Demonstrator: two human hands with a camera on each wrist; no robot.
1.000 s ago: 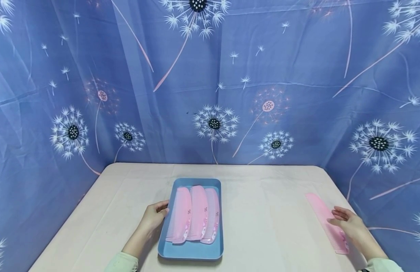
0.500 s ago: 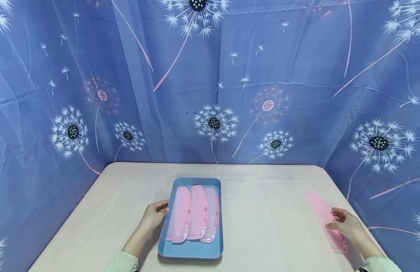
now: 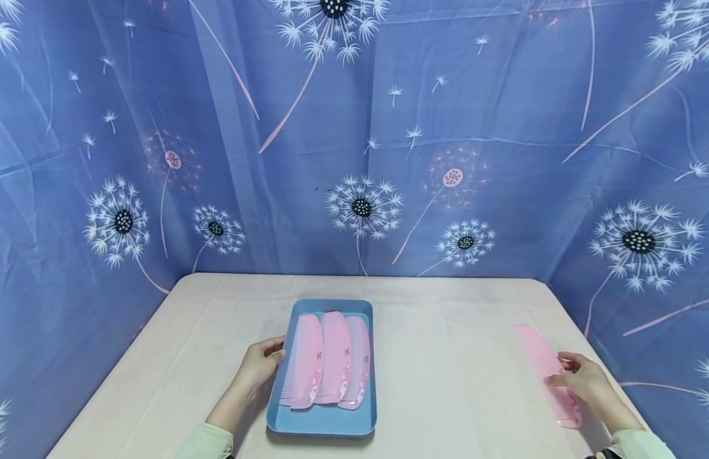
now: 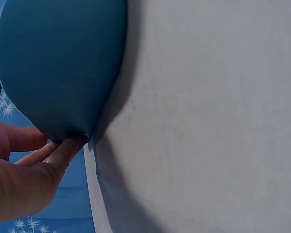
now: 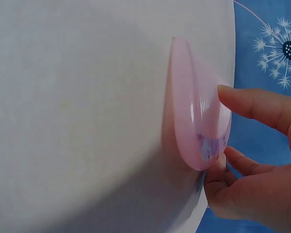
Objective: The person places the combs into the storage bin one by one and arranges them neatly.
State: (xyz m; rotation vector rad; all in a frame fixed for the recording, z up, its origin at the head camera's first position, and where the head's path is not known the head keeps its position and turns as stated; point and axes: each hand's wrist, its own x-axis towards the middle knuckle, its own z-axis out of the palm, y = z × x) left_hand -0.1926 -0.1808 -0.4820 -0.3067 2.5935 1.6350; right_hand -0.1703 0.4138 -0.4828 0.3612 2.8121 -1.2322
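Observation:
A blue tray (image 3: 320, 424) stands on the table left of centre. Inside it, three pink combs lie side by side and overlap: a left comb (image 3: 310, 363), a middle comb (image 3: 335, 357) and a paler right comb (image 3: 361, 370). My left hand (image 3: 259, 370) pinches the tray's left edge; the left wrist view shows its fingers at the tray wall (image 4: 63, 63). Far to the right, my right hand (image 3: 586, 386) holds another pink comb (image 3: 535, 350) between thumb and fingers. In the right wrist view that comb (image 5: 186, 107) shows a decorated patch near the fingertips.
A pale cloth covers the table (image 3: 446, 357). Blue dandelion-print curtains (image 3: 412, 210) stand behind it and along both sides. The right hand works close to the table's right edge.
My right hand and the comb in it have shifted slightly to the left, and the comb has turned a little. The left hand and tray stay in place.

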